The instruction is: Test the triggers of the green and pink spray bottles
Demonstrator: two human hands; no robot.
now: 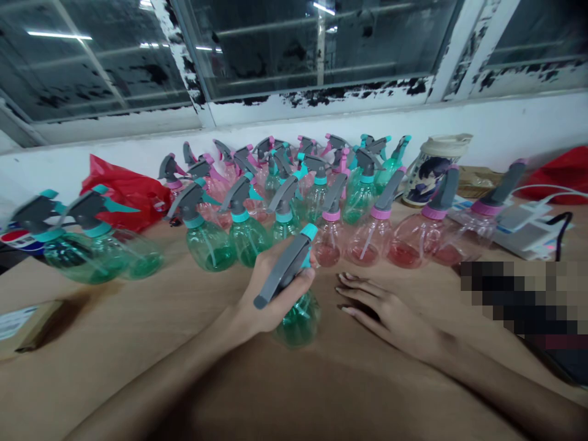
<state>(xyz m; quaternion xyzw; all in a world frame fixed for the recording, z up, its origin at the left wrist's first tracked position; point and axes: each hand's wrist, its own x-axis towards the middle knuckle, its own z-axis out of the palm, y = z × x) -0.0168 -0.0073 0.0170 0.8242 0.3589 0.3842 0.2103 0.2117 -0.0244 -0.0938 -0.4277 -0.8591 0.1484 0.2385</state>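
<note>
My left hand point(275, 288) is wrapped round the neck of a green spray bottle point(299, 324), under its grey trigger head with a turquoise nozzle. The bottle is upright on the table, at the middle of the view. To its right, my right hand point(383, 306) rests on the tabletop with fingers stretched out, holding nothing. Just beyond my hands stands a front row of bottles: green spray bottles point(209, 248) with turquoise collars to the left, pink spray bottles point(367, 245) with pink collars to the right. Two more green spray bottles point(103, 254) stand apart at the far left.
Several more pink and green bottles crowd behind, near the wall. A red plastic bag point(124, 196) lies at the back left. A printed cup point(432, 168) and a white device with cables point(528, 236) are at the right. A small cardboard box point(37, 334) sits at the left edge.
</note>
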